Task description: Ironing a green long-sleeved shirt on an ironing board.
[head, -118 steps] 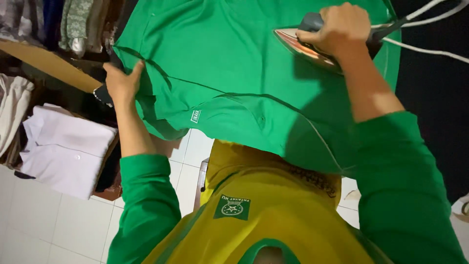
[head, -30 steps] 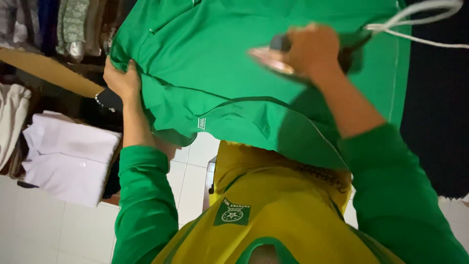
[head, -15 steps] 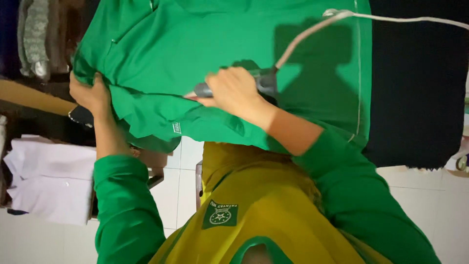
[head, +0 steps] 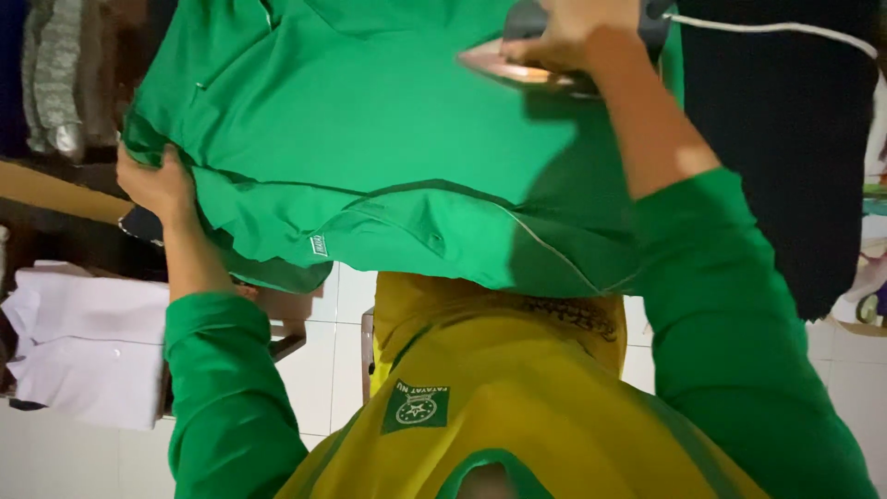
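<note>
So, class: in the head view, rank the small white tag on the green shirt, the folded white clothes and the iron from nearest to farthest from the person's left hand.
1. The small white tag, just right of the left hand, on the green shirt.
2. The folded white clothes, below it at lower left.
3. The iron, far across at upper right, under the right hand.

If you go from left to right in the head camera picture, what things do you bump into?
White folded clothes → left hand → green shirt → iron under the right hand → white cord.
</note>
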